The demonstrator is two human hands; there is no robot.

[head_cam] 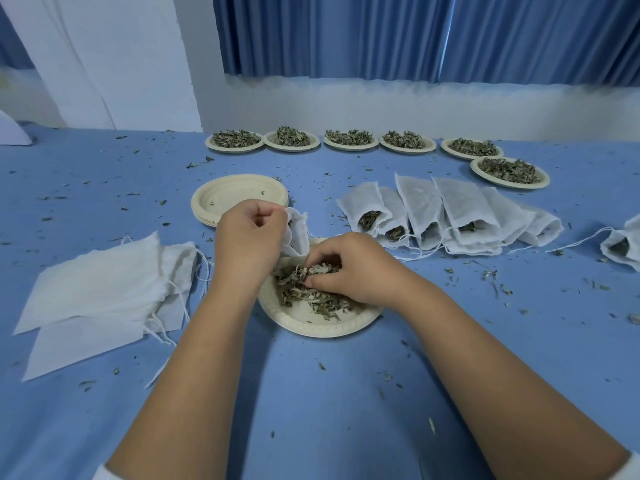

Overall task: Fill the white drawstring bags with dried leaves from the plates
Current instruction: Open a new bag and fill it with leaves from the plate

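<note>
bag (298, 234) in pinch of left hand (248, 238), dried leaves (294, 293) on near plate (313, 329) in clutch of right hand (353, 269)

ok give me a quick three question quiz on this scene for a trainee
1. True or false: the left hand grips a white drawstring bag at the far rim of the near plate.
2. How many heaped plates of dried leaves stand at the back? A four, B six, C nine.
3. Fill the gap: the flat unfilled bags lie stacked to the person's ____.
Key: 1 true; 2 B; 3 left.
</note>
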